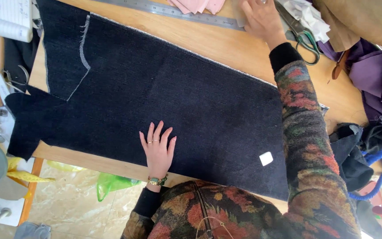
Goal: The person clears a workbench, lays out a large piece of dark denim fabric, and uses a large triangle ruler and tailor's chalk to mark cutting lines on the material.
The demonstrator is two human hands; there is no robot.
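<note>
Lying flat on the dark fabric (164,97), the left hand (158,148) had its fingers spread wide and straight, gripping nothing and pinning the cloth near the wooden table's (226,44) near edge. The fabric ran long across the table, left to right, stretching away from those fingers toward the far edge. There the right hand (259,17) reached well beyond the cloth, by a metal ruler (177,11) and green-handled scissors (303,37); whether it held anything could not be told.
</note>
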